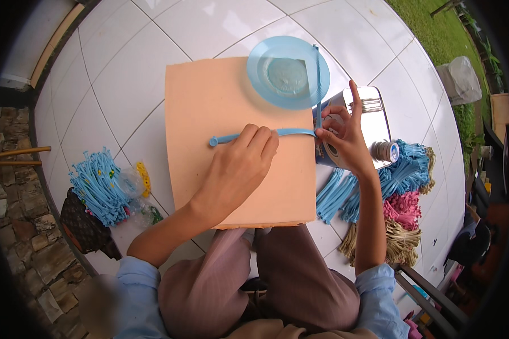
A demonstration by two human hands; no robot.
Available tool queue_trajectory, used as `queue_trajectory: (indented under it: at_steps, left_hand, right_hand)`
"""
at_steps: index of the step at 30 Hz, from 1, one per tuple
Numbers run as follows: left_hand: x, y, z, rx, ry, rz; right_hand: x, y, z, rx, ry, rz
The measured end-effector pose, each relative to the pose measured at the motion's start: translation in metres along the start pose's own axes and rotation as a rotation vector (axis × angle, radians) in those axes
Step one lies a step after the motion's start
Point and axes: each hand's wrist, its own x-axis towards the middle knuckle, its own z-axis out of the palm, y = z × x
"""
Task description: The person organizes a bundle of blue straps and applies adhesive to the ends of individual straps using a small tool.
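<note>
Blue strip: lies across the peach board, its rounded end at left;
Left hand: fingers curled onto the strip's middle, against the board;
Right hand: thumb and fingertip pinched on the strip near the board's right edge;
Strip work: apparently straightening; the next move calls for steady tension

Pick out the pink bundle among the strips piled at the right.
It's the pink bundle, just below the blue strips and above the larger tan clump in the picture; its neighbours there are blue or tan.
</note>
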Motion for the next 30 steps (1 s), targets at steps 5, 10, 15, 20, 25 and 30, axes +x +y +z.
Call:
queue_trajectory:
  at_steps: [5,10,15,20,25,30]
  left_hand:
    - [-0.001,0.005,0.006,0.043,0.040,0.006]
    - [0.002,0.002,0.004,-0.013,0.021,-0.018]
    - [0.002,0.002,0.004,-0.023,-0.001,-0.022]
    - [0.003,0.001,0.006,-0.049,-0.007,-0.016]
    - [0.001,0.000,0.004,-0.036,-0.014,-0.017]
    - [0.002,-0.002,0.009,-0.011,0.078,0.028]
  right_hand:
    - [-0.005,-0.012,0.008,-0.185,0.052,-0.035]
    - [-0.009,-0.034,0.020,-0.877,0.128,-0.373]
    - [0.007,-0.047,0.024,-1.197,0.136,-0.561]
    - [0.026,-0.042,0.022,-1.282,0.035,-0.701]
    - [0.032,-0.036,0.027,-1.303,0.023,-0.701]
    - [0.028,-0.040,0.027,-1.336,0.028,-0.707]
